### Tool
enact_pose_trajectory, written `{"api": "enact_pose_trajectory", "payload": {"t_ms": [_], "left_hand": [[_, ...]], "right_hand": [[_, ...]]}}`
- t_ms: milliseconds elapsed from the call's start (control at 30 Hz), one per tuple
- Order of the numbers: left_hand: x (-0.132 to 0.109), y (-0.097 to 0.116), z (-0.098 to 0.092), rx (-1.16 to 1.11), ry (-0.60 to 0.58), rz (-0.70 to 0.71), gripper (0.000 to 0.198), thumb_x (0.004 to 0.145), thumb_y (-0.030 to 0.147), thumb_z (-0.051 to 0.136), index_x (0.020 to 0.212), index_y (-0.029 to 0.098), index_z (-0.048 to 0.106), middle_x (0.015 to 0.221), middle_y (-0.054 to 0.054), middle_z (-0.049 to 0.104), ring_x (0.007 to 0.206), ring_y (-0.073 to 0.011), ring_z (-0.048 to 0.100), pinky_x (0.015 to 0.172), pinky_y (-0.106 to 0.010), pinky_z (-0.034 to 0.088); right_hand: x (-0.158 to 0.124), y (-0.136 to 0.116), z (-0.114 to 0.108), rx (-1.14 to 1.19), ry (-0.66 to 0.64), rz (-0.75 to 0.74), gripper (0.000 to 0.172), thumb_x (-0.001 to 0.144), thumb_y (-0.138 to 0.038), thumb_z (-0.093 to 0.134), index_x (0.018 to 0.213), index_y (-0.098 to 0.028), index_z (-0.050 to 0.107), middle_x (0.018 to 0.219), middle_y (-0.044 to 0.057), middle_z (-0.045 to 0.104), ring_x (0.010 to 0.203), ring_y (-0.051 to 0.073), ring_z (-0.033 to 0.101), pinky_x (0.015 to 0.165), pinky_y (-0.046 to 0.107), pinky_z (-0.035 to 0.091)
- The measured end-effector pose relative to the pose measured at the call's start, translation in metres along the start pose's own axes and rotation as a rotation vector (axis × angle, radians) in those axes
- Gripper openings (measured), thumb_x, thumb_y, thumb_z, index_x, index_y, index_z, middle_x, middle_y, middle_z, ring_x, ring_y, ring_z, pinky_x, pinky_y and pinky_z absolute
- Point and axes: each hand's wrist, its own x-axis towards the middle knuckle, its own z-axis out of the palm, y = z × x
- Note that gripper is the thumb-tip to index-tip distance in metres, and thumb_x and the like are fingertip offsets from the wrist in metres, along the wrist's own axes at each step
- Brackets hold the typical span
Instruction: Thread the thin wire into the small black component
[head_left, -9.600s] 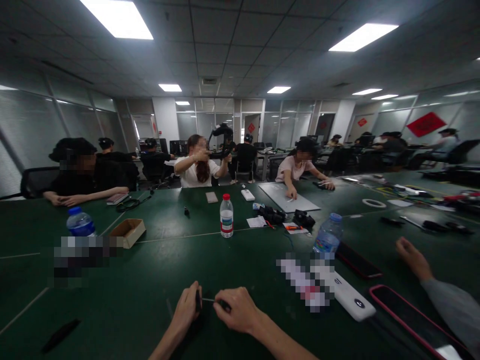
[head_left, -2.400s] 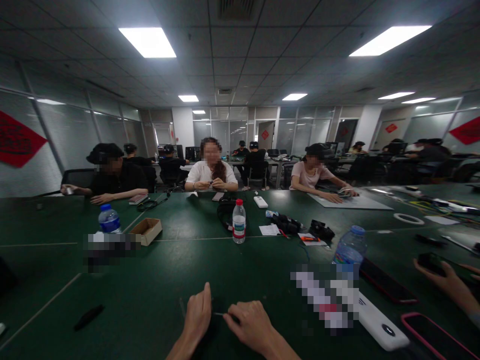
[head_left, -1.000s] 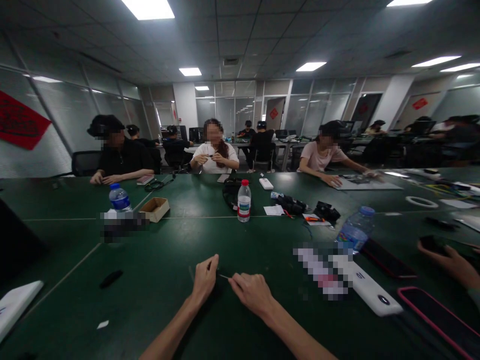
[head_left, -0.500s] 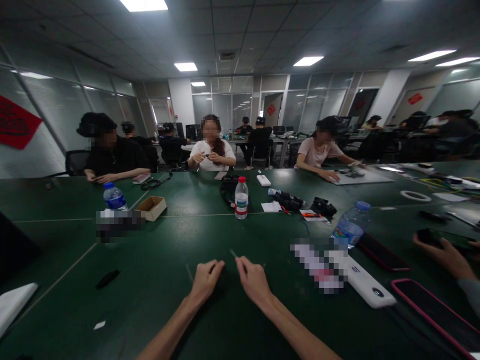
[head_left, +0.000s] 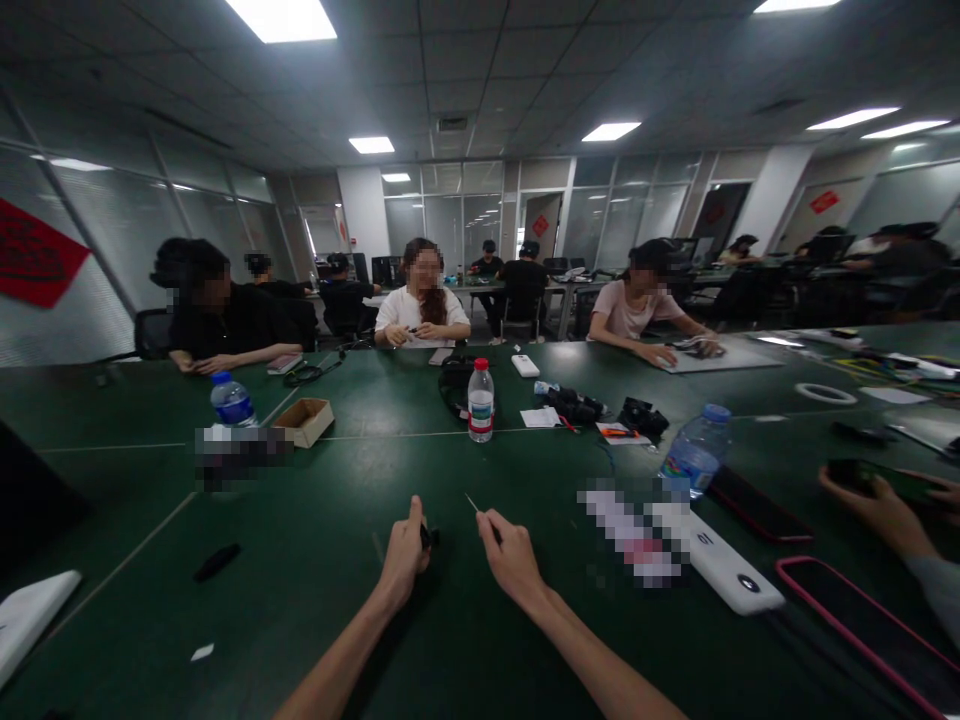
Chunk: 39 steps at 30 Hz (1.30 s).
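Observation:
Fingers curled and thumb raised, my left hand [head_left: 406, 550] is closed on a small black object [head_left: 427, 537] that sticks out on its right side. My right hand [head_left: 510, 548] pinches a thin pointed tool [head_left: 471, 503], its tip directed up and to the left. The two hands are apart over the green table [head_left: 300, 560]. Most of the black object and the tool's handle are hidden by my fingers.
Beyond my hands stands a red-capped bottle [head_left: 481, 402], with an open cardboard box [head_left: 306, 422] to its left. A white power bank [head_left: 724, 565] and a large bottle [head_left: 697, 450] lie right. Several people sit around; a person's hands [head_left: 885, 505] hold a phone.
My left thumb has lifted and the black object in that hand has come into view. My right hand stays nearly in place. The view has tilted up slightly.

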Motion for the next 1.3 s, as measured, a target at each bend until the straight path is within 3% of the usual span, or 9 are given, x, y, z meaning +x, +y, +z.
{"api": "enact_pose_trajectory", "payload": {"t_ms": [200,500,667,767,900,1100,1300], "left_hand": [[0.023,0.007,-0.012,-0.078,0.053,-0.025,0.062,0.074,0.083,0.035,0.057,0.025,0.027,0.042,0.012,0.024,0.033,-0.0051,0.02,0.036,-0.018,0.014],[0.001,-0.005,-0.053,0.002,-0.048,-0.016,0.056,0.072,0.073,0.055,0.061,0.021,0.04,0.044,0.011,0.029,0.036,-0.005,0.025,0.037,-0.018,0.017],[-0.015,-0.014,-0.079,0.014,-0.138,0.022,0.049,0.073,0.066,0.06,0.069,0.02,0.045,0.044,0.012,0.032,0.036,-0.0053,0.027,0.037,-0.017,0.019],[-0.023,-0.016,-0.089,0.018,-0.181,0.072,0.046,0.077,0.063,0.056,0.067,0.02,0.044,0.044,0.01,0.037,0.035,-0.0057,0.031,0.037,-0.017,0.021],[-0.035,-0.014,-0.092,0.085,-0.191,0.094,0.046,0.082,0.063,0.048,0.068,0.019,0.047,0.045,0.007,0.047,0.034,-0.0082,0.043,0.035,-0.017,0.026],[-0.049,-0.009,-0.094,0.072,-0.139,0.083,0.05,0.077,0.07,0.05,0.072,0.021,0.044,0.051,0.003,0.058,0.038,-0.0121,0.052,0.032,-0.018,0.033],[-0.049,-0.018,-0.111,0.227,-0.063,0.066,0.06,0.065,0.081,0.052,0.065,0.022,0.039,0.041,0.01,0.04,0.028,-0.0055,0.03,0.03,-0.016,0.017]], "right_hand": [[0.002,0.0,-0.005,0.09,0.142,0.081,0.049,0.097,-0.056,0.026,0.076,-0.02,0.053,0.063,-0.002,0.051,0.054,0.012,0.049,0.048,0.022,0.04],[0.004,-0.001,-0.011,0.177,0.079,0.155,0.042,0.095,-0.054,0.032,0.082,-0.021,0.055,0.069,-0.001,0.054,0.057,0.014,0.052,0.049,0.025,0.044],[0.006,0.0,-0.009,0.102,0.015,0.192,0.03,0.092,-0.045,0.042,0.1,-0.021,0.058,0.081,0.003,0.064,0.06,0.017,0.059,0.05,0.027,0.048],[0.013,-0.001,-0.006,-0.015,0.008,0.194,0.027,0.091,-0.036,0.045,0.108,-0.02,0.058,0.095,0.006,0.067,0.074,0.018,0.065,0.06,0.027,0.052],[0.031,-0.006,0.003,-0.252,0.006,0.196,0.029,0.088,-0.033,0.051,0.111,-0.02,0.063,0.109,0.008,0.066,0.097,0.02,0.065,0.078,0.027,0.05],[0.059,-0.017,0.02,-0.361,-0.124,0.226,0.029,0.089,-0.034,0.055,0.114,-0.023,0.064,0.116,0.008,0.062,0.099,0.02,0.064,0.079,0.026,0.048],[0.061,-0.029,0.033,-0.301,-0.181,0.251,0.025,0.088,-0.03,0.055,0.108,-0.02,0.068,0.104,0.008,0.067,0.086,0.019,0.066,0.069,0.025,0.047]]}}
